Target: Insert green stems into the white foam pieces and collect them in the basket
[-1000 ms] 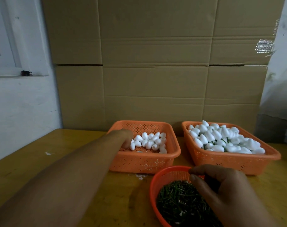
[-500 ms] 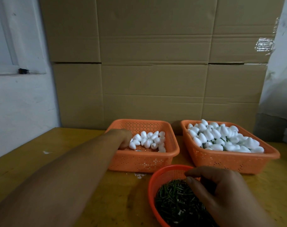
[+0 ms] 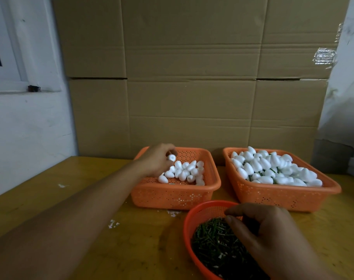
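Observation:
Two orange square baskets stand side by side on the wooden table. The left basket point(image 3: 192, 194) holds several plain white foam pieces point(image 3: 187, 172). My left hand point(image 3: 156, 160) reaches over its near left corner and pinches one white foam piece point(image 3: 171, 157) just above the pile. The right basket point(image 3: 277, 196) is heaped with foam pieces with green stems point(image 3: 273, 168). A round orange bowl point(image 3: 189, 225) in front holds green stems point(image 3: 214, 243). My right hand point(image 3: 271, 237) lies over the bowl, fingers curled down into the stems; whether it holds one is hidden.
Large cardboard boxes point(image 3: 192, 77) form a wall right behind the baskets. A white wall with a window frame point(image 3: 8, 63) is at the left. Small white foam crumbs point(image 3: 113, 224) lie on the wooden table point(image 3: 51, 199). Plastic-wrapped stacks point(image 3: 345, 118) stand at the right.
My left hand has lifted out of the foam pile with one foam piece pinched in its fingers. My right hand stayed over the stem bowl.

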`<state>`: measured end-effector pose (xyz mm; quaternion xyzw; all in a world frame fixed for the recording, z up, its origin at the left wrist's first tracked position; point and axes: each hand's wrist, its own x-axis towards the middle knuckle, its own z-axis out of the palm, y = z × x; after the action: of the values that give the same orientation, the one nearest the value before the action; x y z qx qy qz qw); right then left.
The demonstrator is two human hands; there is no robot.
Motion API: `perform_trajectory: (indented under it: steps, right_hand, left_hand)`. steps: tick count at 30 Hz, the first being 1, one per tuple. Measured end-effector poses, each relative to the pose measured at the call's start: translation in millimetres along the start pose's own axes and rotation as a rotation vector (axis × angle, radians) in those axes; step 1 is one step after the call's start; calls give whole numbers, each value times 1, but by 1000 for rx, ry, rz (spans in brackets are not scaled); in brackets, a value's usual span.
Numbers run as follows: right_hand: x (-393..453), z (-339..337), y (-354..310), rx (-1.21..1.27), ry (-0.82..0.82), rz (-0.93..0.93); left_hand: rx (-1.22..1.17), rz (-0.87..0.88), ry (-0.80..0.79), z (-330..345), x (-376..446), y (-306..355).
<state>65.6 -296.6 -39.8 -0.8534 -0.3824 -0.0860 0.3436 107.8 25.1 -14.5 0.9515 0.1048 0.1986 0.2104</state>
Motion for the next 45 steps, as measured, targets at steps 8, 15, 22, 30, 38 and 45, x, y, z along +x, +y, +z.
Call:
perform_trajectory:
  steps: [8,15,22,30,38,45]
  right_hand:
    - [1,3,-1,-52,-18,-3]
    - [3,4,1,-102,-110,-5]
    - [4,5,2,-202,-188,51]
    - [11,9,-1,-461,-386,16]
    - [16,18,-8,-511,-527,10]
    - [16,26,-6,-512,-461,23]
  left_hand:
    - [-277,265,118,3,-72,36]
    - [-333,421,160,22,-135,63]
    - [-460,403,38,28,-154,69]
    - [-508,396,16,36,-164,76]
    - [-470,400,113,36,-164,80]
    - [-635,316,69,37,-165,82]
